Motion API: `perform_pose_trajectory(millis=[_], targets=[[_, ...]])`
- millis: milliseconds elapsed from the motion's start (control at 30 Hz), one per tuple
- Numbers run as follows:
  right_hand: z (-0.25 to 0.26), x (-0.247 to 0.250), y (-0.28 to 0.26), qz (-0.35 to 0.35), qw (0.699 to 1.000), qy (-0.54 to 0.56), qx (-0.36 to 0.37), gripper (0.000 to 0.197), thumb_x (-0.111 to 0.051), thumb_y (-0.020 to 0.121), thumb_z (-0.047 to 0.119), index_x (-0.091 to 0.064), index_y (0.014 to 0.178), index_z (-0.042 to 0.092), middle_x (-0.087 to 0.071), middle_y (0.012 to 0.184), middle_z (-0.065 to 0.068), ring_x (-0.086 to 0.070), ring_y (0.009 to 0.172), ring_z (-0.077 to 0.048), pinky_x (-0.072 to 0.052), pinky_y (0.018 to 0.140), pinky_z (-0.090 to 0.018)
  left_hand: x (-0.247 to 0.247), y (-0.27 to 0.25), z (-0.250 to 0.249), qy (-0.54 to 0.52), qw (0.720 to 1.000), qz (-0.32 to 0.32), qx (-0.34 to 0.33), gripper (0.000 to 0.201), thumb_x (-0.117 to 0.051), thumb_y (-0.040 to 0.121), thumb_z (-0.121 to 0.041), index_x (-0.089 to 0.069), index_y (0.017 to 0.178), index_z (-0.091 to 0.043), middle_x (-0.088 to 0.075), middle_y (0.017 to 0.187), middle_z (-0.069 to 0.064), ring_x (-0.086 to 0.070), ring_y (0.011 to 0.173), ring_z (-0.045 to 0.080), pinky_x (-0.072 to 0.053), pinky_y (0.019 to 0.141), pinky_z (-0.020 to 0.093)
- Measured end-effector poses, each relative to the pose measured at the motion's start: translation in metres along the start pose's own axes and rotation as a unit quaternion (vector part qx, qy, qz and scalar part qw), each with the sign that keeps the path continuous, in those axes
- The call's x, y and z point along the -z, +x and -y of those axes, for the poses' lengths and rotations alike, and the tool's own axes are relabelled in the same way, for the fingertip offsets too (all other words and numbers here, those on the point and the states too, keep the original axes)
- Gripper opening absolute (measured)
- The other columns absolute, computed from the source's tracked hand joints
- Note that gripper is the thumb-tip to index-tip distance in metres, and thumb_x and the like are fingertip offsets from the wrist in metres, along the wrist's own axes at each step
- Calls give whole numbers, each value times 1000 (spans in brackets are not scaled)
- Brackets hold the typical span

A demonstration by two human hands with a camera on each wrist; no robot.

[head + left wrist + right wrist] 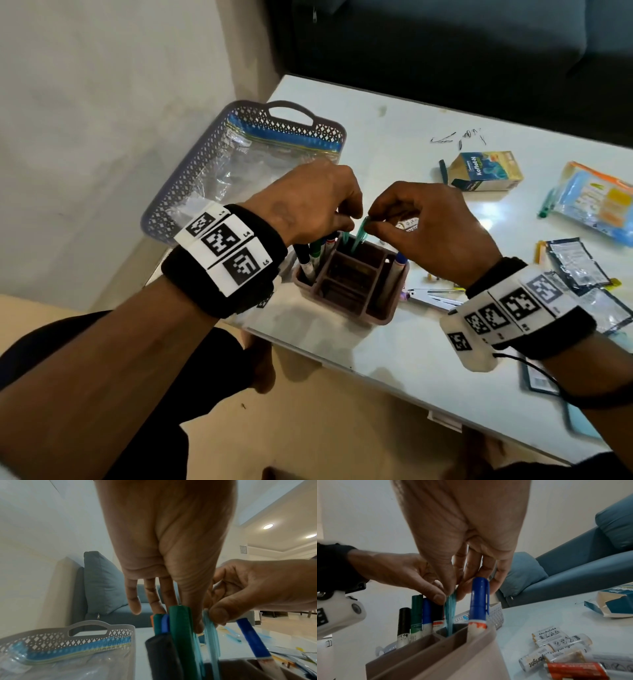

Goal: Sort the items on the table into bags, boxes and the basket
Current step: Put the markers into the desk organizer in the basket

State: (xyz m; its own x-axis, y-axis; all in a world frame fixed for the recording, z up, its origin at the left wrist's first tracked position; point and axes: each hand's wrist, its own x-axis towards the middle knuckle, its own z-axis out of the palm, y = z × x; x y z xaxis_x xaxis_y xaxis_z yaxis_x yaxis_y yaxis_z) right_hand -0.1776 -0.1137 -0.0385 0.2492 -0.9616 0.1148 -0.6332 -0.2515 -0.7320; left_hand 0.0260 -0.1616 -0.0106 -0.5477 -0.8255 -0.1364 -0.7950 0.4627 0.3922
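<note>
A mauve compartment box stands near the table's front edge. My right hand pinches thin teal pens whose lower ends reach into the box's far compartment. My left hand is beside it, thumb and fingers closed about the tops of several markers that stand in the box's left compartment. In the left wrist view the left thumb lies between a green marker and the teal pens. A blue-capped marker stands in the right compartment.
A grey lattice basket holding a clear zip bag sits at the table's left end. To the right lie batteries, an opened blue carton, a blue-orange packet, foil sachets, hairpins and a metal clipper.
</note>
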Motion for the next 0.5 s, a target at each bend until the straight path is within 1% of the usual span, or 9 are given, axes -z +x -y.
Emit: perform_pose_trajectory(millis=[67, 167, 233, 333, 367, 433, 500], targets=[[-1, -1, 0, 4, 1000, -13, 7, 12, -82, 84, 23, -74, 93, 21, -75, 84, 14, -71, 79, -4, -59, 82, -35, -1, 3, -1, 3, 1000, 10, 6, 22, -78, 87, -30, -77, 109, -30, -74, 105, -6, -70, 92, 11, -58, 87, 32], [-3, -3, 1, 10, 1000, -18, 8, 11, -81, 85, 22, -75, 94, 22, -75, 84, 15, -70, 78, -2, -59, 82, -35, -2, 8, -4, 9, 999, 22, 27, 22, -79, 86, -32, -76, 107, -31, -71, 107, -4, -70, 92, 15, -59, 87, 39], [-6, -4, 1, 13, 1000, -22, 12, 12, -81, 85, 22, -76, 96, 21, -74, 85, 15, -70, 79, -1, -59, 82, -33, -1, 13, -7, 14, 998, 35, 43, 24, -80, 84, -33, -75, 107, -30, -69, 106, -5, -69, 93, 16, -60, 86, 40], [-9, -7, 2, 21, 999, -29, 23, 15, -81, 85, 20, -76, 99, 20, -75, 89, 13, -69, 80, -2, -59, 81, -33, 2, 21, -12, 16, 996, 57, 64, 27, -83, 82, -29, -73, 107, -30, -68, 96, -10, -68, 87, 12, -60, 84, 39], [-9, -9, 2, 23, 999, -28, 22, 15, -81, 85, 19, -76, 100, 19, -75, 90, 13, -69, 80, -2, -58, 81, -32, 3, 23, -13, 23, 995, 70, 70, 28, -83, 81, -28, -73, 107, -30, -67, 96, -9, -68, 87, 12, -60, 85, 39], [-10, -9, 3, 27, 999, -26, 20, 16, -80, 86, 20, -77, 102, 20, -76, 92, 12, -69, 82, -2, -58, 81, -31, 3, 28, -14, 36, 992, 92, 78, 30, -83, 81, -24, -72, 108, -29, -66, 102, -6, -69, 89, 15, -60, 85, 39], [-11, -3, 5, 35, 999, -14, 15, 17, -79, 88, 23, -77, 105, 20, -76, 94, 12, -70, 85, -1, -58, 84, -29, 4, 33, -14, 29, 991, 100, 80, 32, -79, 83, -18, -70, 111, -31, -68, 106, -5, -69, 92, 16, -60, 86, 40]])
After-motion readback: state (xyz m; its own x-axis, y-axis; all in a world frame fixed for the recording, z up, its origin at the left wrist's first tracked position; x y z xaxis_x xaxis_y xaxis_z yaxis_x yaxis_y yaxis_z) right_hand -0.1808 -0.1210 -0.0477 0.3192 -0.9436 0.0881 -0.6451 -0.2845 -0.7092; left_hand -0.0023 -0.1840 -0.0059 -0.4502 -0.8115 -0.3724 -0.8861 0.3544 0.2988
